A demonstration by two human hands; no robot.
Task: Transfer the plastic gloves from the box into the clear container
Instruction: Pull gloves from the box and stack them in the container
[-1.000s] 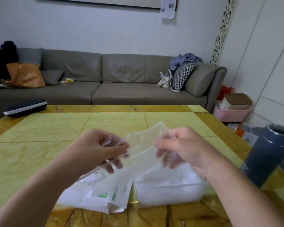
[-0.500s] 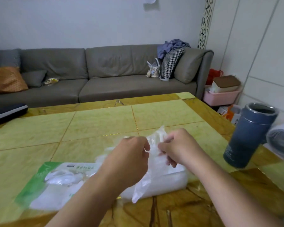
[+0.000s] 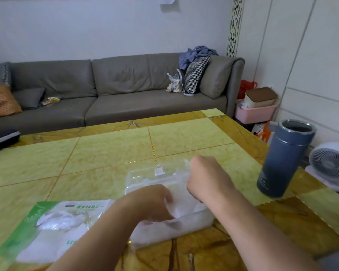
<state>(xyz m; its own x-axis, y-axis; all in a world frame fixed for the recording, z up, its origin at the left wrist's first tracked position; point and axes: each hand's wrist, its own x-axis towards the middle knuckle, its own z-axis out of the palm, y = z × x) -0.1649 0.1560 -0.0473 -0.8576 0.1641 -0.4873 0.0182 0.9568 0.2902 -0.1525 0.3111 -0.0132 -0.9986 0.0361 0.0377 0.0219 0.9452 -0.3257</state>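
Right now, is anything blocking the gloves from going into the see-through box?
Nothing visible blocks them. The clear container has its lid flipped up behind it, so the top is open. The left hand and the right hand are at the opening with the plastic gloves.

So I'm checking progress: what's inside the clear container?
The container holds a whitish heap of thin plastic gloves. Both hands, left and right, reach into it and cover part of the pile, so how full it is stays unclear.
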